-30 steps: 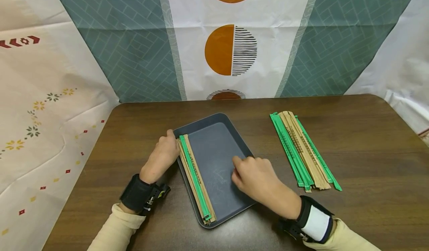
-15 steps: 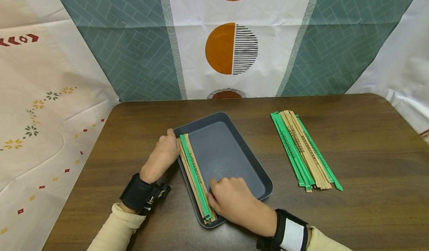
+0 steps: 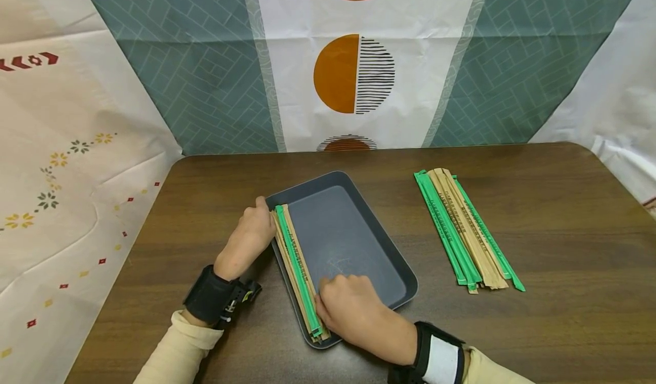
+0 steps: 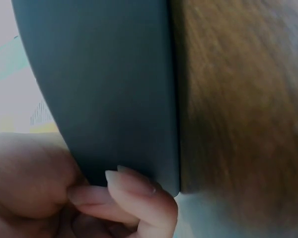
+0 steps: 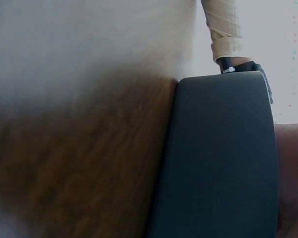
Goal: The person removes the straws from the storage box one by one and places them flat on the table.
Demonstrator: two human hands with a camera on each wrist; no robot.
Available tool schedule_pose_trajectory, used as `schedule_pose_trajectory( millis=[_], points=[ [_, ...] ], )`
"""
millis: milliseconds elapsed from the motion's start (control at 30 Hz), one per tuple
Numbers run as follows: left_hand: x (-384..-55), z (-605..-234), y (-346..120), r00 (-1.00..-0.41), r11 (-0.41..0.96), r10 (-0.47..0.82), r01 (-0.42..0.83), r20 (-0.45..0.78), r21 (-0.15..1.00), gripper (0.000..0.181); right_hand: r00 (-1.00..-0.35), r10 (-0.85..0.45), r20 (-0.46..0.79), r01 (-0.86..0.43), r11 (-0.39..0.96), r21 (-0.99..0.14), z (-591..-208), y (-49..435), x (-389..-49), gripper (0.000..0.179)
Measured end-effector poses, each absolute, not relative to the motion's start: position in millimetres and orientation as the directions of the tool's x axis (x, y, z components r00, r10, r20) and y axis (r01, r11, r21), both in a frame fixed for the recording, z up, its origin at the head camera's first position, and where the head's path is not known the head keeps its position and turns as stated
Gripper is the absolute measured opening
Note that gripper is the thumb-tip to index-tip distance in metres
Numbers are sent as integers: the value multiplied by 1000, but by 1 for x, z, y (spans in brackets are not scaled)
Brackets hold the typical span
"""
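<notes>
In the head view, a dark grey rectangular tray (image 3: 359, 213) lies slantwise on the table. Along its left side is a row of long, thin, paper-wrapped sticks (image 3: 294, 258), green and tan with dark print. My left hand (image 3: 246, 237) grips the tray's left rim near its far corner; the left wrist view shows curled fingers (image 4: 139, 198) against the outer wall. Over the near end of the tray, my right hand (image 3: 359, 315) is at the right side of the sticks, its fingertips hidden beneath it. Mostly the tray's outer wall (image 5: 218, 158) fills the right wrist view.
A second bundle of green and tan paper-wrapped sticks (image 3: 463, 230) lies on the brown wooden table (image 3: 574, 230), right of the tray. Patterned cloth (image 3: 215, 76) hangs behind the table's far edge.
My right hand has moved left and nearer across the tray to the sticks, and the near end of the row has shifted slightly left. My left hand has stayed on the rim.
</notes>
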State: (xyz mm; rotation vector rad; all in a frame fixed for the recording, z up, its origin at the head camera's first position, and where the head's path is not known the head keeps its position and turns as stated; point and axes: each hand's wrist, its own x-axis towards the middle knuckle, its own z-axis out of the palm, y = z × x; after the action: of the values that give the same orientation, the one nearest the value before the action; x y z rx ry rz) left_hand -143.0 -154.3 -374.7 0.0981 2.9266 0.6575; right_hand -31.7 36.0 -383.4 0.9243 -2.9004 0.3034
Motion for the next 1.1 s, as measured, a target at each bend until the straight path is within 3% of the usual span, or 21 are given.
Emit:
schedule_pose_trajectory(
  millis=[133,433,767,1100],
  points=[
    [-141,-375,-155,-989,897,92,32,-114,441,36,-831,-545,114,-556,808,-195,-384,30,-30,39],
    [-142,-375,-154,-989,895,98,40,-108,445,33,-873,-478,95,-487,861,-145,-380,24,-28,33],
    [-142,-372,-154,-988,897,100,40,-114,441,33,-845,-475,248,-523,830,-193,-375,43,-34,33],
    [-144,-371,-154,-986,897,67,-7,-150,442,34,-860,-380,341,-452,878,-160,-359,111,-55,30]
  ],
)
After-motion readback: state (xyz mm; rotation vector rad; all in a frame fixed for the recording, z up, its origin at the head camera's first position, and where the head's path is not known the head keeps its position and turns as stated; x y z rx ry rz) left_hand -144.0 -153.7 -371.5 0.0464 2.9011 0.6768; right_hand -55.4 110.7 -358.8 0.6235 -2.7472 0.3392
